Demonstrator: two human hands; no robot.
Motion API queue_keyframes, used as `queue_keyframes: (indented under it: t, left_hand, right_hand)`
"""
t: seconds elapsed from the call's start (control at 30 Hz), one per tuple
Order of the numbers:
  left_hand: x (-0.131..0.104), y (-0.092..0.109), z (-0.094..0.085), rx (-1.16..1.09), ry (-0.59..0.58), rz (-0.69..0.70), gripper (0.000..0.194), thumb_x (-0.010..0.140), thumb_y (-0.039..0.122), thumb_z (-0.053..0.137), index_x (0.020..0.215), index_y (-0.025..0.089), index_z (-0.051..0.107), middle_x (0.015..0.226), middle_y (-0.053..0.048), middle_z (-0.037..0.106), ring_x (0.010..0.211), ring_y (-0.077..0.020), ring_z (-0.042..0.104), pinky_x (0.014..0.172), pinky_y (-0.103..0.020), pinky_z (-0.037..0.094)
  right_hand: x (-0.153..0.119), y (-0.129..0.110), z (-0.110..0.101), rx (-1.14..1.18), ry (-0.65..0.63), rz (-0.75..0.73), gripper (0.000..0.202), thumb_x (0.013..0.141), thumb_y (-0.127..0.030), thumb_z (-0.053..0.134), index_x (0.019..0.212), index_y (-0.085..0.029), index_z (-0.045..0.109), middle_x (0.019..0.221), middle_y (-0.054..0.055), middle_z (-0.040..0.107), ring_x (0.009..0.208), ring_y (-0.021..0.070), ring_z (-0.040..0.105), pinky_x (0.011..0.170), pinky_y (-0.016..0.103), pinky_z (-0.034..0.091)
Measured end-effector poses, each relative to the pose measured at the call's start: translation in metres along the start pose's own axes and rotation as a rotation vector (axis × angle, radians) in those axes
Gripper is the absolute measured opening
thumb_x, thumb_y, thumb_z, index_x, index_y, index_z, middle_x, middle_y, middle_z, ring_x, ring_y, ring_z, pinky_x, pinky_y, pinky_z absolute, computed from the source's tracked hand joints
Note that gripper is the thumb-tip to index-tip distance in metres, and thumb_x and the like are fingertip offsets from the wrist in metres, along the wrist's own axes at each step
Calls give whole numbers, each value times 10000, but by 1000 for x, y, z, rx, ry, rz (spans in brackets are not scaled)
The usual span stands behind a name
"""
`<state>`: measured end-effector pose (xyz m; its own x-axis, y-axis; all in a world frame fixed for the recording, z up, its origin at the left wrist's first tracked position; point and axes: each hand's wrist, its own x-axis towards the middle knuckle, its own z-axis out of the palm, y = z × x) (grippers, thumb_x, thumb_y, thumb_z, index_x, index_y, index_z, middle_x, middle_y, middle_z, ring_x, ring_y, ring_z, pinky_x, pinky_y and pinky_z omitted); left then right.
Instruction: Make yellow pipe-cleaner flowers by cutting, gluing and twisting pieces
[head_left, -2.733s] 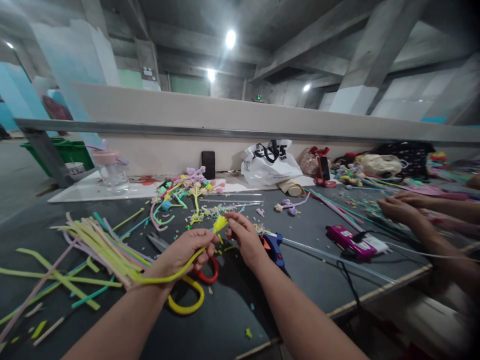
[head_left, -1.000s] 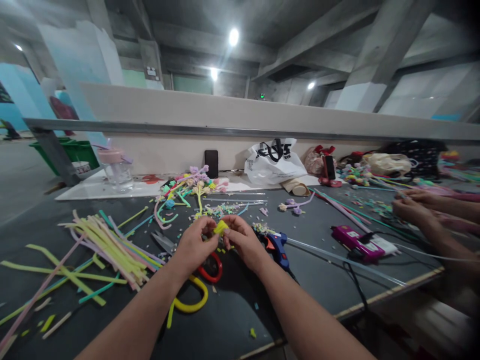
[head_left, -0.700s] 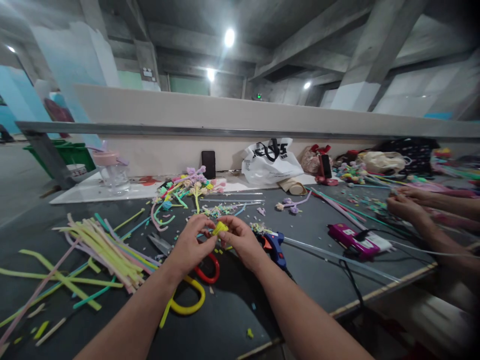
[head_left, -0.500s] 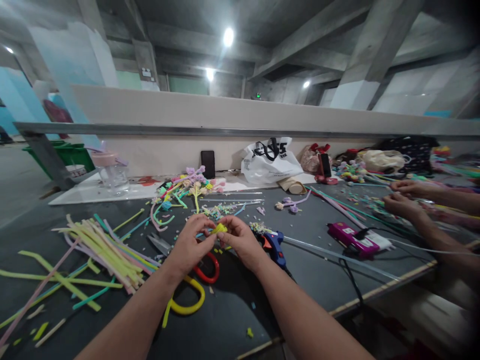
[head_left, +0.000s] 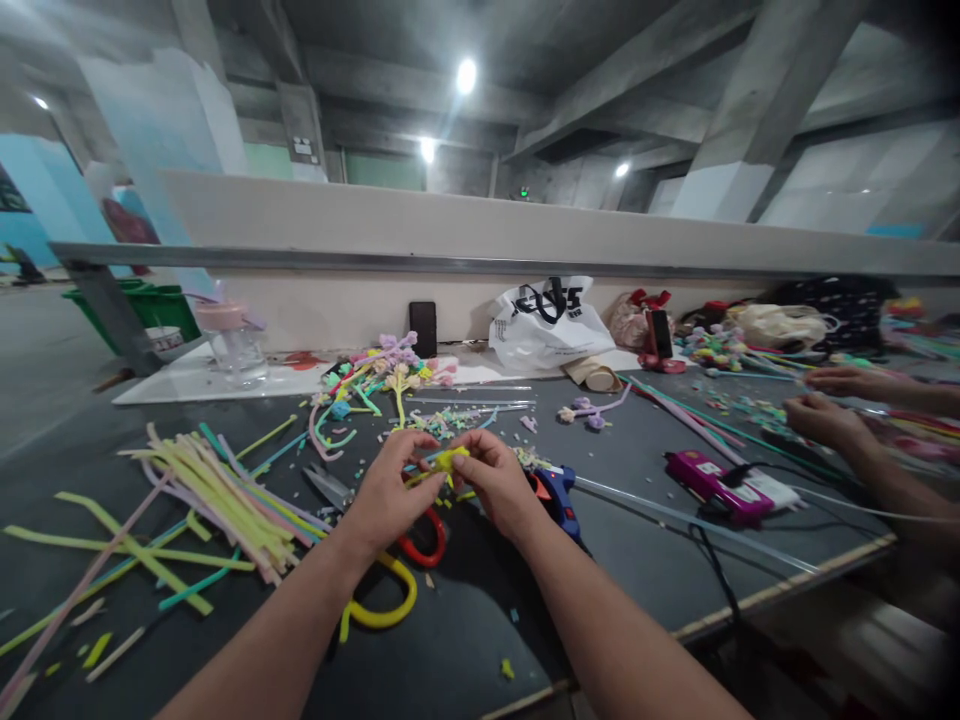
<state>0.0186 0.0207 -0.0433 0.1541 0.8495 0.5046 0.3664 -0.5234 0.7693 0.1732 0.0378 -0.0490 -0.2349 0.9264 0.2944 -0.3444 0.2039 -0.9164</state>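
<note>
Over the dark table, both hands meet at a small yellow flower-like piece point(head_left: 451, 461), apparently bent from a pipe cleaner. My right hand point(head_left: 491, 480) pinches it between thumb and fingers. My left hand point(head_left: 394, 490) is curled at its left side, thumb and fingertips closed around its yellow stem; the exact contact is partly hidden. Scissors with a red and a yellow handle point(head_left: 386, 605) lie under my left wrist, blades pointing up and left. Beside my right hand rests a blue glue gun point(head_left: 559, 500), partly covered by the hand.
Loose pipe cleaners point(head_left: 225, 505) are heaped at left. Finished-looking coloured flowers point(head_left: 397, 365) pile up behind my hands, near a phone point(head_left: 423, 330) and white bag point(head_left: 551, 325). A purple power strip point(head_left: 720, 487) with cords lies right, near a co-worker's hands point(head_left: 832, 415). A lidded cup point(head_left: 236, 345) stands back left.
The view has swung slightly left, so everything sits a little further right. My fingers have shifted on the yellow piece, which now shows more fully between them.
</note>
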Motion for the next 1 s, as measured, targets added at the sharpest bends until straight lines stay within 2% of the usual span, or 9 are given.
queue_keyframes:
  t: [0.13, 0.4, 0.77, 1.0]
  left_hand:
    - [-1, 1, 0, 95, -16, 81, 278, 701, 179, 566, 962, 206, 476, 973, -34, 505, 806, -140, 544, 736, -284, 471]
    - [-1, 5, -2, 222, -9, 197, 223, 716, 122, 523, 914, 207, 467, 899, -23, 508, 810, -143, 511, 733, -272, 433]
    - [0, 10, -4, 273, -27, 185, 159, 718, 127, 513, 856, 195, 472, 846, -18, 502, 786, -146, 491, 717, -272, 413]
    - [0, 10, -5, 283, -39, 236, 154, 714, 101, 493, 834, 195, 467, 850, -24, 504, 819, -155, 479, 738, -283, 401]
  right_hand:
    - [0, -1, -1, 28, -7, -5, 144, 695, -236, 674, 773, -187, 564, 644, -41, 556, 503, 78, 481, 504, 207, 381]
    - [-1, -1, 3, 52, -24, 12, 136, 698, -223, 674, 775, -181, 570, 634, -41, 557, 501, 76, 488, 506, 203, 378]
    - [-2, 1, 4, 55, -32, 52, 158, 684, -223, 683, 778, -185, 562, 633, -38, 562, 503, 81, 487, 496, 205, 371]
    - [-2, 1, 7, 44, -36, 70, 161, 669, -220, 690, 745, -187, 551, 599, -46, 555, 492, 81, 482, 493, 204, 361]
